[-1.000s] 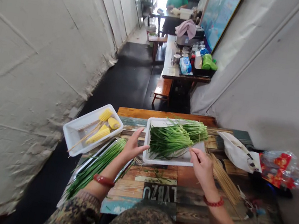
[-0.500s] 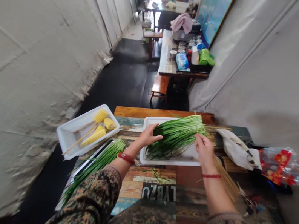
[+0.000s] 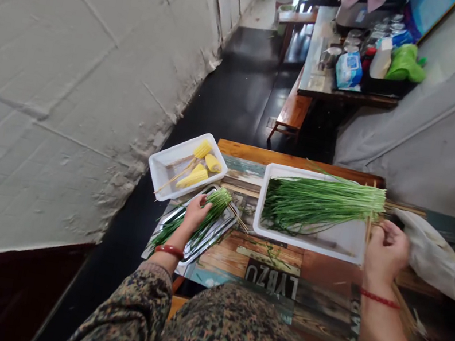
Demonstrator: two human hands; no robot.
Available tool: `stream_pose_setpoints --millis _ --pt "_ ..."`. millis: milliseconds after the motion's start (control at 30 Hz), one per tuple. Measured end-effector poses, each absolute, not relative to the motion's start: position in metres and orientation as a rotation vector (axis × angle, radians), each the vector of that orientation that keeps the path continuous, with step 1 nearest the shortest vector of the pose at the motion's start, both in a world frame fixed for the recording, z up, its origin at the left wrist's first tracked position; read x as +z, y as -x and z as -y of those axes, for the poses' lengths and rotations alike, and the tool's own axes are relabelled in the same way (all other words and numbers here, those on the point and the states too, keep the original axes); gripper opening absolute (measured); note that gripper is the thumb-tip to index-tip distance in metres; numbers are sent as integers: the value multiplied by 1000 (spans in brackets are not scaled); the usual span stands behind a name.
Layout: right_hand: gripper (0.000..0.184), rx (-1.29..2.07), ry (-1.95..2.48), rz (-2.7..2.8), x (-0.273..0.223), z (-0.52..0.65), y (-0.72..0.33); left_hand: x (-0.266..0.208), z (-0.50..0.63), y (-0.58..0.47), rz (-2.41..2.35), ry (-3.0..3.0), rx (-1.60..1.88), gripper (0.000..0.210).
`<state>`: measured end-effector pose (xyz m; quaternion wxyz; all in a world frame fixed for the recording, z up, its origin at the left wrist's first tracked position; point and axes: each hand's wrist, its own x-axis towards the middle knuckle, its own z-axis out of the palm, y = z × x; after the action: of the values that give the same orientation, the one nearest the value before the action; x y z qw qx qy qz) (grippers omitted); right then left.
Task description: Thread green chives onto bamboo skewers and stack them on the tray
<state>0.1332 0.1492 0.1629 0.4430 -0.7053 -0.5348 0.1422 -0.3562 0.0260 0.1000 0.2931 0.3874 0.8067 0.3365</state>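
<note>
My left hand (image 3: 194,215) is closed on the bunch of chives (image 3: 219,199) over a metal tray (image 3: 224,225) at the left. Thin sticks (image 3: 240,218) poke out to the right of that bunch's pale ends. A larger bunch of chives (image 3: 322,201) lies in a white tray (image 3: 347,250), green tips to the left and cut ends past its right rim. By those ends, my right hand (image 3: 388,250) has its fingers curled in a pinch at a thin bamboo skewer (image 3: 368,232); its fingertips are partly hidden.
Skewered corn pieces (image 3: 194,175) lie in another white tray (image 3: 158,167) at the far left. A white bag (image 3: 432,251) sits to the right. Beyond the table stand a wooden bench (image 3: 293,109) and a second table (image 3: 314,80) bearing cups and a wipes pack.
My left hand has left the large bunch and gone to the chives on the metal tray. My right hand is now lower beside the cut ends. The view has tilted down and turned left.
</note>
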Motion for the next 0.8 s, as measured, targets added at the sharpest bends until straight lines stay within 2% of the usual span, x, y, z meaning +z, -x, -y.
stream_pose_setpoints --millis 67,167,267,333,533,800 --pt "36 319 1701 1347 179 -134 -98 92 -21 364 -2187 -1039 881 45" --pt "30 670 1517 1581 191 -107 -18 84 -17 366 -2187 -1080 863 46" --pt "27 1017 1284 2057 174 -81 70 81 -12 366 -2152 -1121 856 47" --pt "23 1092 1248 2194 151 -70 117 81 -7 368 -2126 -1148 861 47" --pt "21 1015 1527 2348 84 -68 187 80 15 384 -2069 -1213 874 51" --pt "15 887 1886 2406 55 -69 217 77 40 418 -2021 -1210 863 51"
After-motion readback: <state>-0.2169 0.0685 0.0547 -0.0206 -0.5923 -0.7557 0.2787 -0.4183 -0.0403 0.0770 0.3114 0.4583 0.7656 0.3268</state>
